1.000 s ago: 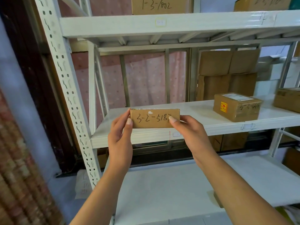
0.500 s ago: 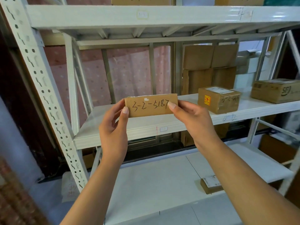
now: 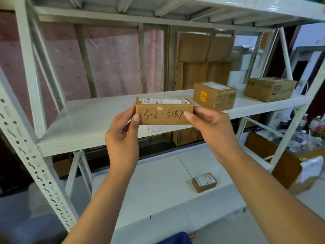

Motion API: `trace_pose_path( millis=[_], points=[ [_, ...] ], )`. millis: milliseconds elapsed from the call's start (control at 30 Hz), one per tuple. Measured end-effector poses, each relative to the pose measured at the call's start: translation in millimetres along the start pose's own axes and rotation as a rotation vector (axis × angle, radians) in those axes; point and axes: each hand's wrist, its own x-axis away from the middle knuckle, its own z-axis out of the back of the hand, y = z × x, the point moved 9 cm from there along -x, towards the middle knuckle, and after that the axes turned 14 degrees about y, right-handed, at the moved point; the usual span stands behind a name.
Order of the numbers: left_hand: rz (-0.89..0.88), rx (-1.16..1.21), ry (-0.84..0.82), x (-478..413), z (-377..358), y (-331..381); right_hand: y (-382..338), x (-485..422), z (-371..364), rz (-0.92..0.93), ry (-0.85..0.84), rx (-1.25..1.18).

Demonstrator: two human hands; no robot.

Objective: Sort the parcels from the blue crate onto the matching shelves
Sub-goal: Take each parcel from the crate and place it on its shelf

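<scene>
I hold a small brown cardboard parcel (image 3: 163,113) with "3-2-5187" handwritten on its front and a white label on top. My left hand (image 3: 123,136) grips its left end, my right hand (image 3: 211,127) grips its right end. The parcel hangs just above the front edge of the white middle shelf (image 3: 84,120). A corner of the blue crate (image 3: 175,239) shows at the bottom edge.
On the same shelf to the right stand a taped brown box (image 3: 214,95) and a flatter SF box (image 3: 269,88). A small parcel (image 3: 204,182) lies on the lower shelf (image 3: 158,187). Stacked cartons (image 3: 204,60) stand behind the rack. A perforated upright (image 3: 29,155) rises at left.
The view has tilted down and drawn closer to the rack. The parcel, still in both hands, now shows its labelled top and sits lower against the middle shelf's edge.
</scene>
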Motion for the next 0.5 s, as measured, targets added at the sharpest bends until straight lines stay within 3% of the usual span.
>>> trace_pose_path(
  millis=[233, 333, 500],
  points=[
    [0.115, -0.092, 0.088, -9, 0, -38, 27, -31, -28, -0.091, -0.097, 0.019],
    [0.148, -0.174, 0.121, -18, -4, -53, 56, -50, -47, -0.265, -0.131, -0.103],
    [0.242, -0.099, 0.195, -32, -12, -72, 91, -81, -78, -0.354, -0.203, -0.229]
  ],
)
